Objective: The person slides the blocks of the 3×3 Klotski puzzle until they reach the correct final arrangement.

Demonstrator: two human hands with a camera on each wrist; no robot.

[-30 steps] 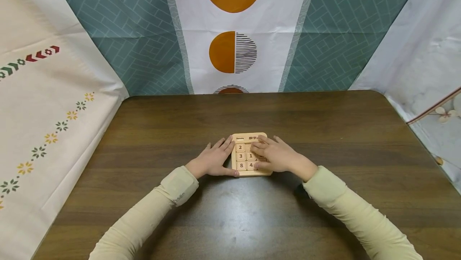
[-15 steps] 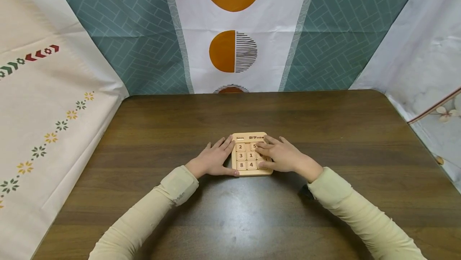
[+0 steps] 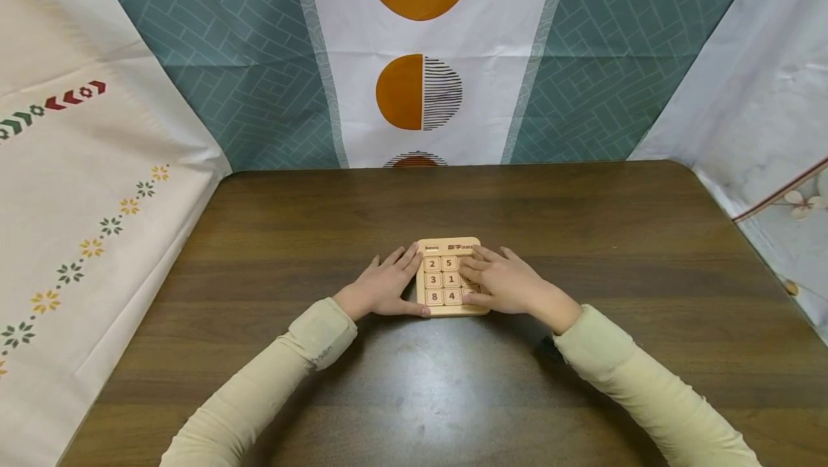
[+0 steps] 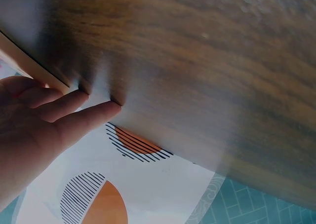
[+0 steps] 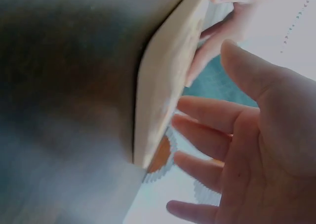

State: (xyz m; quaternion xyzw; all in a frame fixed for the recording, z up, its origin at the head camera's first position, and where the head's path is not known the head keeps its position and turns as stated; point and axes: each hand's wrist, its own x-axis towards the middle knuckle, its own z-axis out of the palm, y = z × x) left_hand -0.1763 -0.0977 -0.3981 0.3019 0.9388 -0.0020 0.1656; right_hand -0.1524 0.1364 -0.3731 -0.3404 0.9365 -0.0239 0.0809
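A light wooden number-slide puzzle (image 3: 435,306) lies flat on the brown table. In its left and middle columns the tiles 2, 5, 3, 1, 8 and 4 can be read. My left hand (image 3: 383,291) rests along the puzzle's left edge, fingertips near the top corner and thumb at the bottom corner. Above the right column is my right hand (image 3: 511,284), its fingers spread over the tiles and hiding most of them. The number 5 tile (image 3: 449,264) sits beside the 2. In the right wrist view, the right hand (image 5: 266,145) has its fingers extended toward the puzzle (image 5: 163,81).
The brown wooden table (image 3: 310,208) extends around the puzzle. Patterned cloth (image 3: 259,93) hangs behind its far edge. White cloths border it at the left (image 3: 129,294) and right (image 3: 757,129).
The number 5 tile has slid left against the 2, from a spot where a gap lay between them. My right hand shifted slightly to the right; the left hand stayed put.
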